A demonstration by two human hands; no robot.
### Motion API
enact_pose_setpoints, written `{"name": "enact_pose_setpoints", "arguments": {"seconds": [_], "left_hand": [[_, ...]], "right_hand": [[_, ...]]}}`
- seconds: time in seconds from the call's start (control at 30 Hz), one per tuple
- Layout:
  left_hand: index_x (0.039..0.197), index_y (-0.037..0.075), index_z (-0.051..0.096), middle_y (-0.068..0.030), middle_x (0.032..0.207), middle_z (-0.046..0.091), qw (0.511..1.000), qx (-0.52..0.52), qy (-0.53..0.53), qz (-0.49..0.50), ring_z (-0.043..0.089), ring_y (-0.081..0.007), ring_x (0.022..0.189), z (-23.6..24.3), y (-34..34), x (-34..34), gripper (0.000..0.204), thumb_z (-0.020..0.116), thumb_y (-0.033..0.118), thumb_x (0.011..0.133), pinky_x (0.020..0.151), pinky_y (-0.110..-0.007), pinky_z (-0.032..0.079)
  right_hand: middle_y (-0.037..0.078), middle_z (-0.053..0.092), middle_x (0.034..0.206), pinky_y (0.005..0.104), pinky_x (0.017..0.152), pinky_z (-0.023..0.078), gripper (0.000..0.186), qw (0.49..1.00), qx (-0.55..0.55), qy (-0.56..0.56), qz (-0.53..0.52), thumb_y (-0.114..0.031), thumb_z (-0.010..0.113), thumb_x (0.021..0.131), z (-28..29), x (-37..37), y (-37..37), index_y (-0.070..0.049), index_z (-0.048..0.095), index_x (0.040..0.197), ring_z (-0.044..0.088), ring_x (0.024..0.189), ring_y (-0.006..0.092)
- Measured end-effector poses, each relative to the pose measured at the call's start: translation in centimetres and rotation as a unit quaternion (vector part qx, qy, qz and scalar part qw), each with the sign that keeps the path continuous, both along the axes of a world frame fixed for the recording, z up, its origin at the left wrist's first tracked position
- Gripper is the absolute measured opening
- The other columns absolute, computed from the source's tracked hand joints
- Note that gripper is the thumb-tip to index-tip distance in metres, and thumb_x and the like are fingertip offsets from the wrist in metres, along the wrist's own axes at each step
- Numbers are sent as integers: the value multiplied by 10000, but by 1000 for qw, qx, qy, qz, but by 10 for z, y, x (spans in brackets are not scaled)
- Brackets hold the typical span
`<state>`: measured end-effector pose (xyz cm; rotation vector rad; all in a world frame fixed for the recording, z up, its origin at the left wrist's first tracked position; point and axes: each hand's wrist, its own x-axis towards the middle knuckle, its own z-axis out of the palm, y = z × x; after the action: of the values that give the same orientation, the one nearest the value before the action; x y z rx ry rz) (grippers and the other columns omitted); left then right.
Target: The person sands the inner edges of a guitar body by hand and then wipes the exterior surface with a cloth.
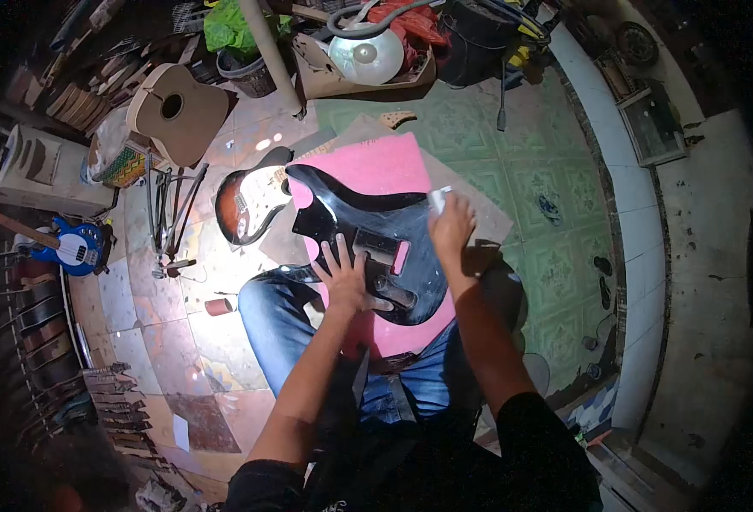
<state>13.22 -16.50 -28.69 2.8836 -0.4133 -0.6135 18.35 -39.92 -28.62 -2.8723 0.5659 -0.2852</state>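
A glossy black electric guitar body [428, 290] lies across my lap on a pink cloth or mat [391, 162], with its hollowed cavities facing up. My left hand [345, 277] rests flat on it beside the larger cavity, fingers spread. At the body's upper right edge, my right hand [453, 226] is closed around a small white pad or folded piece [439, 200]. Whether that is cloth, paper or a block cannot be made out. The white piece is against or just above the black rim.
A sunburst electric guitar [233, 209] lies just beyond my left knee. An acoustic guitar body [184, 111], a folded metal stand [167, 213] and a blue bass [78, 247] are to the left. A bucket [475, 43] stands at the back. A brown cylinder [218, 307] lies on the tiles.
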Motion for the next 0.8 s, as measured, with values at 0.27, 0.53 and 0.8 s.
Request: {"name": "enact_pose_setpoints", "arguments": {"seconds": [0.27, 0.53, 0.8], "left_hand": [[1511, 221, 454, -260, 1701, 14, 1000, 5, 19, 5, -51, -560, 1537, 5, -4, 2, 1308, 939, 674, 384, 1112, -827, 73], [1545, 168, 379, -300, 1687, -20, 1000, 0, 17, -6, -84, -584, 1521, -2, -1, -1, 1446, 883, 789, 341, 1095, -840, 26], [1483, 249, 496, -255, 1697, 65, 998, 12, -65, 0, -2, -559, 1538, -15, -1, -5, 1249, 951, 622, 381, 1093, -840, 106]], "right_hand": [[176, 599, 1208, 537, 921, 435, 480, 994, 4, -12, 104, -233, 777, 787, 9, 1, -9, -90, 596, 1207, 566, 1113, 400], [225, 598, 1157, 549, 897, 443, 477, 968, 14, -39, 246, -215, 784, 770, 5, -31, 17, -81, 612, 1194, 577, 1061, 435], [190, 581, 1173, 536, 938, 437, 514, 992, -30, -6, 126, -223, 765, 796, 5, -29, -20, -78, 587, 1256, 559, 1093, 412]]}}
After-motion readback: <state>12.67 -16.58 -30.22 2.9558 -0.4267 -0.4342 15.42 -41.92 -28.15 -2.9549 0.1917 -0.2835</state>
